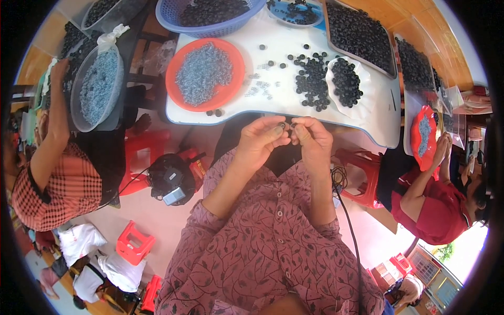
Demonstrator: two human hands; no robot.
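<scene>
Left fingers (272,133) pinch a small black ring (282,126) near the six-o'clock edge of the tabletop (283,39); right fingers (305,135) nearly meet, their hold I cannot tell. This one seems unfinished; many black pieces (316,76) wait at one o'clock.

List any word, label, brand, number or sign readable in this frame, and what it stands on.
No text can be read anywhere in this view.
Round red plastic plate: no lettering visible.
White tabletop with blue edging: no lettering visible.
Small dark piece at the left hand: too small to tell whether it is marked.
White sacks on the floor: too blurred to make out any print.
</scene>
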